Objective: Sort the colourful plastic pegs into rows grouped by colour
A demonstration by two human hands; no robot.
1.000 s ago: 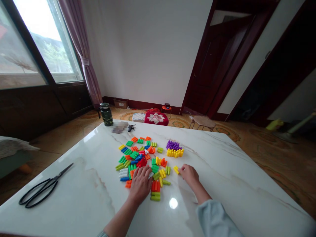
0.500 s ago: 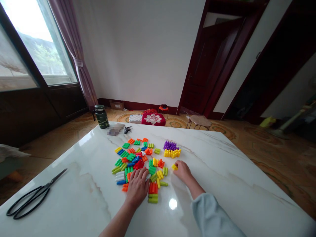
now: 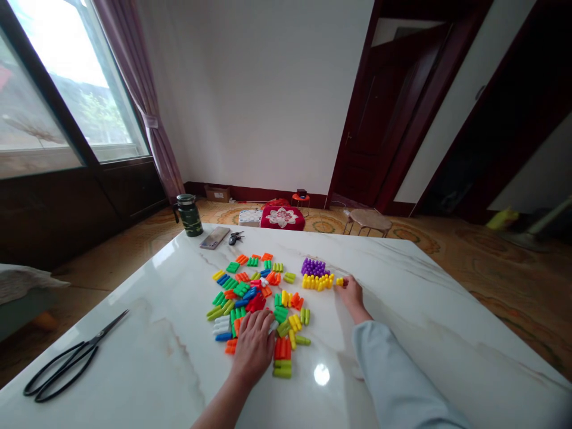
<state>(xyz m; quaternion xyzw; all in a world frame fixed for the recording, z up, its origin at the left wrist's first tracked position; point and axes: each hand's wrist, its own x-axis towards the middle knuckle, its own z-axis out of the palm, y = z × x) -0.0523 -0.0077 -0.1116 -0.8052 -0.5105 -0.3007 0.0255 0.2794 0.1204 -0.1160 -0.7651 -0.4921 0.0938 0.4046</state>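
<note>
My right hand [image 3: 352, 294] pinches a small yellow plastic block [image 3: 340, 281] at the right end of a row of yellow blocks [image 3: 318, 282]. Whether the block touches the row I cannot tell. Right behind that row stands a cluster of purple blocks [image 3: 314, 266]. My left hand [image 3: 254, 342] lies open, fingers stretched, over the near part of a loose heap of coloured blocks; it hides some of them. Around its fingertips are a red block [image 3: 256, 302], white blocks [image 3: 221, 325] and an orange block [image 3: 283, 348]. The blocks look like short joined rods with rounded ends.
Black-handled scissors [image 3: 78, 360] lie at the left on the white marble-patterned table [image 3: 152, 363]. Toward the far left corner are a dark green camouflage bottle [image 3: 189, 215], a phone [image 3: 215, 238] and keys [image 3: 235, 238]. A stool [image 3: 369, 220] stands beyond the table.
My right hand has moved away from me and to the right with the yellow block, from beside the heap to the yellow row's end. My left hand stays on the heap. The view has shifted slightly.
</note>
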